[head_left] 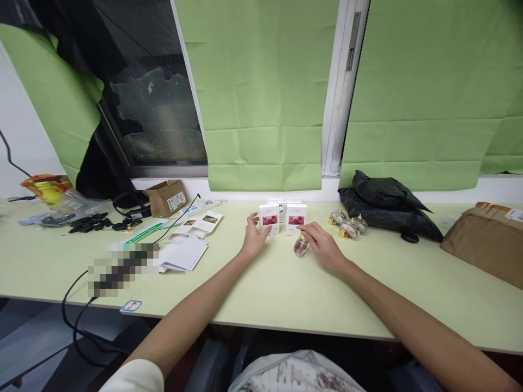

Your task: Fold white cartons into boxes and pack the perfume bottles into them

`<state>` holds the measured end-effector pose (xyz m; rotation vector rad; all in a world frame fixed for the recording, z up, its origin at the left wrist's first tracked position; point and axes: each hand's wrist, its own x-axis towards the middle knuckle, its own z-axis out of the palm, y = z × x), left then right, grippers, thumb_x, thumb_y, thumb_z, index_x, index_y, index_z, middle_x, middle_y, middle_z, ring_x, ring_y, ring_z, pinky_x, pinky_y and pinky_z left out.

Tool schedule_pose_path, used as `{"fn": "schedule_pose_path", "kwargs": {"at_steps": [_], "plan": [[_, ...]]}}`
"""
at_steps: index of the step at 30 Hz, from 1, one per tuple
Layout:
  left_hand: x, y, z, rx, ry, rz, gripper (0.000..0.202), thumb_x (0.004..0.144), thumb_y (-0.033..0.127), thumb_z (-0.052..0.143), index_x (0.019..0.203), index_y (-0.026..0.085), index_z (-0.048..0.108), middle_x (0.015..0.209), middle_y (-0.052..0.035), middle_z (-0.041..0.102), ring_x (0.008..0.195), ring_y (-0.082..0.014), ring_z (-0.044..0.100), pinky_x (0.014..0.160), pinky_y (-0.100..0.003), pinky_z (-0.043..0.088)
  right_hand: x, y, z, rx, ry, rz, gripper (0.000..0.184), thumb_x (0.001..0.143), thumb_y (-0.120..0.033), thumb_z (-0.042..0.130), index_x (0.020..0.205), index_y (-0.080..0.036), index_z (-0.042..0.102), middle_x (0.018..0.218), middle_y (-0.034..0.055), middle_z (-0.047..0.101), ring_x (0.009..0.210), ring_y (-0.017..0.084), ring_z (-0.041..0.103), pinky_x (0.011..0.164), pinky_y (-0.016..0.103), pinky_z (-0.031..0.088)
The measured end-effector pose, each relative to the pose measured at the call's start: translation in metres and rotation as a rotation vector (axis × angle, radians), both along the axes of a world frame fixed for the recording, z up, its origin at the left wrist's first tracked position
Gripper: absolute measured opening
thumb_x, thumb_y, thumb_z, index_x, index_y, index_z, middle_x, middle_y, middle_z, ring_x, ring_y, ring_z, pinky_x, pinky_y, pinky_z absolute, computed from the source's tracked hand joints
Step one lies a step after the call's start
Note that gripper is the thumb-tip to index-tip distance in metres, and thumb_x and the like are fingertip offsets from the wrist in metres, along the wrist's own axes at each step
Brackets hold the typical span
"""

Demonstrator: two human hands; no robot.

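Note:
My left hand [254,238] reaches to a small white box with a red picture [269,218] and its fingers close round the box's left side and front. A second white box [296,218] stands just to the right of it. My right hand [322,245] rests on the pale green table [261,283] with its fingers pinching a small clear glass bottle with a gold cap [301,246] that lies in front of the second box. More white boxes show behind the two.
Several glass bottles with gold caps [347,224] lie right of the boxes, beside a black plastic bag [384,209]. A brown parcel [486,239] sits at the far right. Papers [183,253], cables, a small cardboard box [166,197] and black clips lie at the left.

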<state>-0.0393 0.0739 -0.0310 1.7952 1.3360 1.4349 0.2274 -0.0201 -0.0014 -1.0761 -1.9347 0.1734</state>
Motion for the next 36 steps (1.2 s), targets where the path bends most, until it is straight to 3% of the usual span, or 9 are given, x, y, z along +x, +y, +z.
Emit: {"fn": "schedule_pose_path", "kwargs": {"at_steps": [7,14,20,27,36], "plan": [[0.002,0.0,0.001,0.047,-0.009,0.001,0.067,0.088,0.043,0.072,0.142,0.027,0.036,0.138,-0.0143,0.055,0.124,-0.0276,0.057,0.092,-0.04,0.05,-0.002,-0.005,0.003,-0.006,0.006,-0.008,0.04,0.109,-0.04,0.038,0.144,-0.033,0.055,0.134,0.006,0.066,0.115,0.024,0.066,0.098,0.039,0.052],[0.004,-0.007,0.005,0.076,0.03,0.033,0.061,0.086,0.045,0.073,0.136,0.025,0.043,0.136,-0.0123,0.053,0.113,-0.0246,0.058,0.091,-0.039,0.05,-0.002,-0.004,0.001,-0.017,-0.006,0.007,0.042,0.109,-0.04,0.039,0.149,-0.033,0.051,0.139,0.0051,0.064,0.122,0.024,0.064,0.104,0.041,0.05],[0.004,-0.005,0.003,0.057,0.024,0.002,0.066,0.084,0.048,0.076,0.136,0.024,0.042,0.134,-0.0119,0.052,0.108,-0.0226,0.058,0.087,-0.035,0.05,-0.002,0.0,-0.005,-0.032,-0.03,-0.006,0.043,0.108,-0.04,0.041,0.149,-0.032,0.05,0.139,0.0064,0.065,0.107,0.023,0.069,0.095,0.04,0.055],[0.005,-0.012,0.007,-0.023,0.012,-0.045,0.07,0.086,0.052,0.074,0.141,0.026,0.039,0.124,-0.0088,0.051,0.094,-0.0176,0.058,0.078,-0.031,0.051,-0.002,0.001,-0.007,-0.048,-0.021,-0.018,0.043,0.107,-0.042,0.041,0.147,-0.031,0.051,0.141,0.006,0.064,0.102,0.023,0.071,0.095,0.04,0.056],[0.01,-0.014,0.01,0.016,-0.01,-0.046,0.08,0.084,0.055,0.075,0.145,0.024,0.034,0.143,-0.0148,0.042,0.089,-0.0155,0.061,0.085,-0.034,0.053,-0.003,0.0,-0.006,-0.033,-0.039,-0.025,0.041,0.107,-0.04,0.041,0.147,-0.031,0.051,0.138,0.0051,0.066,0.099,0.021,0.073,0.09,0.037,0.057]]}}
